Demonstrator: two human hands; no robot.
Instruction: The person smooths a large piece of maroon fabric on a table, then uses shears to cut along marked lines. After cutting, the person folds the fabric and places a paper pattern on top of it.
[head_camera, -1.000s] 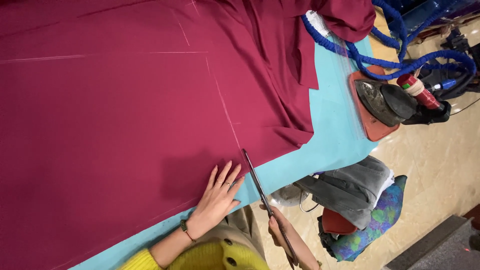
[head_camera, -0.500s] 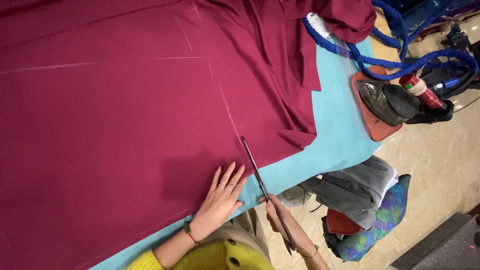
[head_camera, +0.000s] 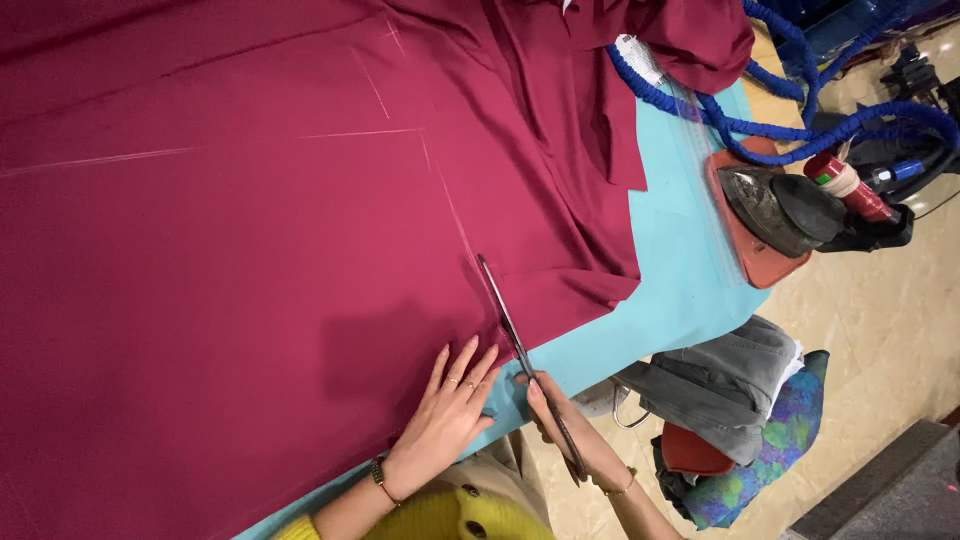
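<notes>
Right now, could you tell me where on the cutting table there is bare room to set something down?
The clearest patch is the bare turquoise table between the maroon fabric edge and the iron on its red rest. A thin strip shows by the left hand. It is crowded along the scissors in the right hand, and near the blue hose.

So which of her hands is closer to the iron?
Right. The right hand grips the scissors at the table edge, on the side toward the iron. The left hand lies flat on the red fabric, farther away.
</notes>
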